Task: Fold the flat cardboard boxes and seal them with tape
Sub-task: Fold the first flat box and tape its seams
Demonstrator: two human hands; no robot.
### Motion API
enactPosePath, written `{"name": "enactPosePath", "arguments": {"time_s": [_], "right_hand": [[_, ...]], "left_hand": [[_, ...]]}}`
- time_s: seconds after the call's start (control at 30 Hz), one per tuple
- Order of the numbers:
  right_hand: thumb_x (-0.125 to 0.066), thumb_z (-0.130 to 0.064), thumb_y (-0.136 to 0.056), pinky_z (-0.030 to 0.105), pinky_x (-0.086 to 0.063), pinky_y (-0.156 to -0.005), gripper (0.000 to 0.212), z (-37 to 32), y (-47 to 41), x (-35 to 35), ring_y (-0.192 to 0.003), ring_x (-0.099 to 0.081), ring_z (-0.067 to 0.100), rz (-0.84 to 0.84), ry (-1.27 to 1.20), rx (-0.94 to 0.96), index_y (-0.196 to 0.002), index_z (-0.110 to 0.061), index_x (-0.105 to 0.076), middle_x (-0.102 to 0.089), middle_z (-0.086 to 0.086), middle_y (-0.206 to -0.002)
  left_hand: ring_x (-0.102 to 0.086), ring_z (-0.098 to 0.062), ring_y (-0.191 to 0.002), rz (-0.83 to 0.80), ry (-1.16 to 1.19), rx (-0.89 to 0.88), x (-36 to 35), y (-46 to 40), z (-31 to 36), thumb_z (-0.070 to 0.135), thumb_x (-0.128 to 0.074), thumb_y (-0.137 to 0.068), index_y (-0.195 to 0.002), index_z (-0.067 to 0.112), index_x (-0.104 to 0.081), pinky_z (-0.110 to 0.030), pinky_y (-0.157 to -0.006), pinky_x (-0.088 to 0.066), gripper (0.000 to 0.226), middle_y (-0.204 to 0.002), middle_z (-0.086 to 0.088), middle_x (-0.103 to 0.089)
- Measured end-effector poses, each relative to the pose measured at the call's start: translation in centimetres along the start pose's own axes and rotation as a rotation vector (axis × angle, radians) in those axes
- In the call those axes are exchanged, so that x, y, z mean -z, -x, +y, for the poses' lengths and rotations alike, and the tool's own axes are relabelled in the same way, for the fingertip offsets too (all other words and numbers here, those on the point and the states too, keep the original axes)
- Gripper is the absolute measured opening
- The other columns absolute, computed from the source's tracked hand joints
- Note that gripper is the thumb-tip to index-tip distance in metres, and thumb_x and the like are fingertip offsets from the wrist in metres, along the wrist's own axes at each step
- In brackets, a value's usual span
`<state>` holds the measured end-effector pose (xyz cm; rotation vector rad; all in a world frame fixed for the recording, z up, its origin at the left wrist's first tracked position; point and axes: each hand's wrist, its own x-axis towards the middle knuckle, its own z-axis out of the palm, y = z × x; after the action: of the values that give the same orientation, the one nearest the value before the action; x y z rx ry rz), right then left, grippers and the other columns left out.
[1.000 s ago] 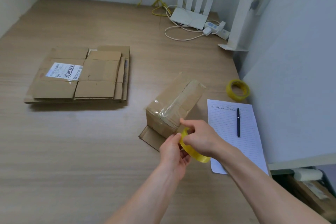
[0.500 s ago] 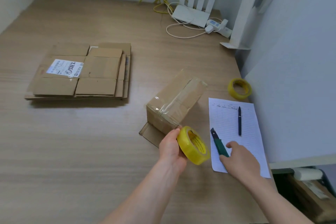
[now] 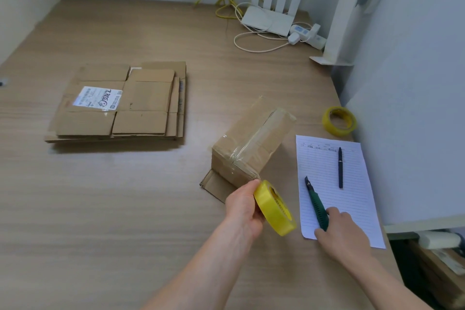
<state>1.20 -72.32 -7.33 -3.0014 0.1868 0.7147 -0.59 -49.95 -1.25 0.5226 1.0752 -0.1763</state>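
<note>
A folded cardboard box (image 3: 247, 143) stands on the wooden table (image 3: 125, 209), with clear tape along its top seam and one flap lying flat at its near side. My left hand (image 3: 242, 205) grips a yellow tape roll (image 3: 275, 209) just in front of the box's near corner; a strip of tape runs from the roll to the box. My right hand (image 3: 339, 231) closes on the handle end of a green utility knife (image 3: 316, 205) lying on a lined paper sheet (image 3: 352, 184).
A stack of flat cardboard boxes (image 3: 120, 106) lies at the left. A second yellow tape roll (image 3: 339, 121) sits by the right wall. A black pen (image 3: 340, 167) rests on the paper. A white router (image 3: 269, 15) and cables occupy the far right corner.
My right hand left the tape roll, moved right to the paper and took hold of the green knife. My left hand keeps holding the roll by the box.
</note>
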Motion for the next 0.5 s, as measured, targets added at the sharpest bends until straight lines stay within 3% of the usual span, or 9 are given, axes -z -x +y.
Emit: {"name": "enactPosePath", "arguments": {"time_s": [0.1, 0.23, 0.37, 0.43, 0.47, 0.5], "right_hand": [[-0.053, -0.044, -0.086, 0.033, -0.038, -0.058, 0.032, -0.4, -0.1, -0.2, -0.081, -0.052, 0.02, 0.014, 0.022, 0.024, -0.109, -0.024, -0.044, -0.044, -0.005, -0.09], [-0.049, -0.036, -0.09, 0.032, -0.036, -0.055, 0.019, -1.1, -0.4, -0.1, -0.071, -0.05, 0.016, 0.037, -0.05, 0.021, -0.088, -0.018, -0.044, -0.05, -0.005, -0.081], [-0.047, -0.027, -0.095, 0.044, -0.046, -0.062, 0.023, -2.4, 0.0, 1.2, -0.06, -0.05, 0.022, 0.073, -0.555, -0.018, -0.076, -0.013, -0.045, -0.056, 0.004, -0.068], [-0.054, -0.031, -0.094, 0.046, -0.05, -0.062, 0.015, -3.4, 0.8, 2.9, -0.056, -0.05, 0.021, 0.111, -0.732, 0.084, -0.082, -0.023, -0.053, -0.056, 0.001, -0.064], [-0.059, -0.034, -0.092, 0.041, -0.05, -0.059, 0.004, -3.7, 1.4, 4.1, -0.055, -0.052, 0.017, 0.131, -0.733, 0.182, -0.089, -0.033, -0.058, -0.059, -0.003, -0.065], [-0.062, -0.036, -0.09, 0.034, -0.048, -0.059, 0.009, -4.1, 1.9, 5.5, -0.056, -0.055, 0.012, 0.145, -0.701, 0.301, -0.097, -0.041, -0.06, -0.062, -0.008, -0.07]], "left_hand": [[-0.067, -0.031, -0.069, 0.003, -0.014, 0.007, 0.1, -0.1, 0.2, 0.006, -0.072, -0.083, -0.099, -0.001, -0.069, -0.058, -0.081, -0.056, 0.018, -0.076, -0.017, -0.07], [-0.068, -0.031, -0.071, 0.005, -0.037, -0.008, 0.2, -0.3, 0.4, 0.006, -0.072, -0.084, -0.102, -0.001, -0.069, -0.058, -0.081, -0.056, 0.02, -0.078, -0.017, -0.07], [-0.067, -0.031, -0.073, -0.002, -0.064, -0.03, 0.5, -0.6, 0.6, 0.007, -0.072, -0.084, -0.103, 0.0, -0.069, -0.059, -0.083, -0.055, 0.021, -0.08, -0.017, -0.07], [-0.067, -0.031, -0.074, -0.004, -0.073, -0.039, 0.6, -0.7, 0.8, 0.007, -0.072, -0.084, -0.103, 0.0, -0.069, -0.057, -0.083, -0.056, 0.021, -0.081, -0.017, -0.07], [-0.067, -0.031, -0.075, -0.002, -0.077, -0.043, 0.6, -0.8, 0.9, 0.008, -0.071, -0.084, -0.103, 0.0, -0.069, -0.057, -0.083, -0.056, 0.02, -0.082, -0.018, -0.07], [-0.067, -0.032, -0.076, 0.0, -0.081, -0.048, 0.6, -0.8, 1.0, 0.008, -0.071, -0.084, -0.102, 0.0, -0.069, -0.058, -0.083, -0.056, 0.02, -0.084, -0.018, -0.07]]}}
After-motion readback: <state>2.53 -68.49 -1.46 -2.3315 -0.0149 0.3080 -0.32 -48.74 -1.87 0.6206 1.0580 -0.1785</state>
